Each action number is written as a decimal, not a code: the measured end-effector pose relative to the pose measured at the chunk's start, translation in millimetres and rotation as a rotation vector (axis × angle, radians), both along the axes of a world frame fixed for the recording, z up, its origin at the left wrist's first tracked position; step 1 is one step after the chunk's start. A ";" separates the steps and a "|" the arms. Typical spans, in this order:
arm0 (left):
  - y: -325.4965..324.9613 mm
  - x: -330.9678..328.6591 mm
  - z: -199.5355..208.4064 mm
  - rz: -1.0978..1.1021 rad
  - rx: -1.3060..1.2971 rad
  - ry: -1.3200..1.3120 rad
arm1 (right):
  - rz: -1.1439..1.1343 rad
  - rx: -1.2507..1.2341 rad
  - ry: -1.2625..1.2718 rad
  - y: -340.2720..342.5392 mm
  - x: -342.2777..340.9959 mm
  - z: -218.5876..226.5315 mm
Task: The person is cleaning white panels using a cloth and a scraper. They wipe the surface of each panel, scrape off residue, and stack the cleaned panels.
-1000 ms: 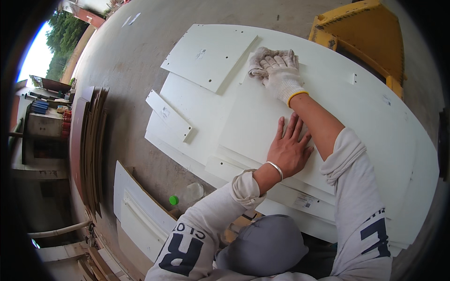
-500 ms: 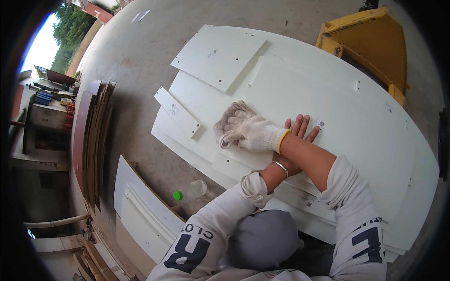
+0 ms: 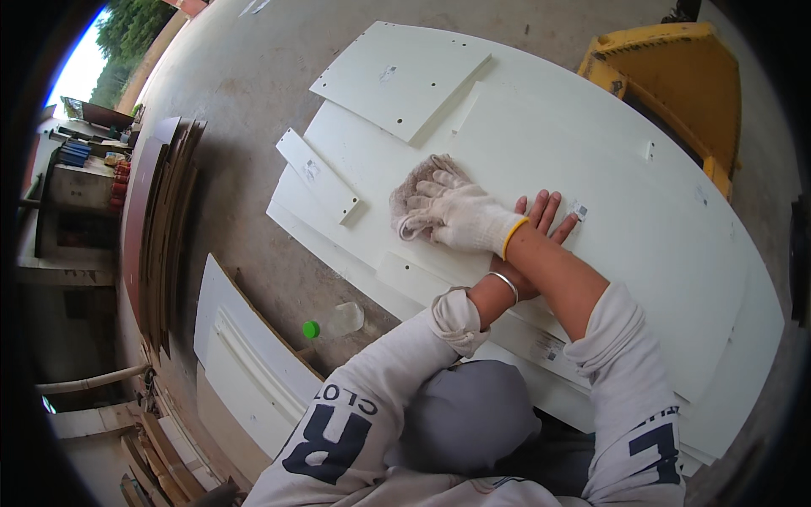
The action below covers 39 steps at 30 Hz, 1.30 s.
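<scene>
My forearms cross over a stack of large white panels. My right hand, in a white knit glove with a yellow cuff edge, reaches across to the left and holds a greyish-brown rag pressed against the top panel. The rag bunches out beyond the gloved fingers. Under the right forearm, my bare left hand rests on the panel with its fingers spread, close to a small printed sticker. Its palm is mostly hidden, and a silver bangle circles its wrist.
A smaller drilled panel and a narrow white strip lie on the stack. Beyond stands a yellow metal frame. A green-capped clear bottle is on the floor beside leaning boards; more boards lean further left.
The whole view has shifted, so the panels appear higher. My right hand and the rag have slid slightly rightward over the panel. My left hand stays by the sticker.
</scene>
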<state>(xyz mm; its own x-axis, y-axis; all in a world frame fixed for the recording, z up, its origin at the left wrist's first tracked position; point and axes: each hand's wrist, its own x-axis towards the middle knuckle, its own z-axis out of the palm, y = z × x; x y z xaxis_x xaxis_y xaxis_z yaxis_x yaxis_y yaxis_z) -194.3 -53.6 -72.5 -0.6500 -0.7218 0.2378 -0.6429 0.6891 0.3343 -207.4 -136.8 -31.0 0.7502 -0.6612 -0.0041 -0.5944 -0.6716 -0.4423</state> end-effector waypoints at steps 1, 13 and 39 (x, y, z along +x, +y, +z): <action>0.5 -2.3 3.1 -0.018 0.028 0.010 | -0.069 -0.021 0.013 -17.4 -15.6 1.1; -7.4 -10.7 -20.4 0.026 -0.025 0.021 | 0.151 -0.039 0.155 28.5 23.0 17.8; 103.1 110.2 61.7 -0.362 0.891 0.012 | 0.080 0.055 0.249 168.4 -124.6 33.0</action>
<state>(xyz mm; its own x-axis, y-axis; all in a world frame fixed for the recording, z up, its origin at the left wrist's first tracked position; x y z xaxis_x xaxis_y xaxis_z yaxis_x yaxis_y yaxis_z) -84.1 49.4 -10.8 -0.8697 -0.3969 -0.2934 -0.4347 0.3344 0.8362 -332.0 31.5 2.1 0.7713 -0.5938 -0.2292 -0.6356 -0.6997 -0.3263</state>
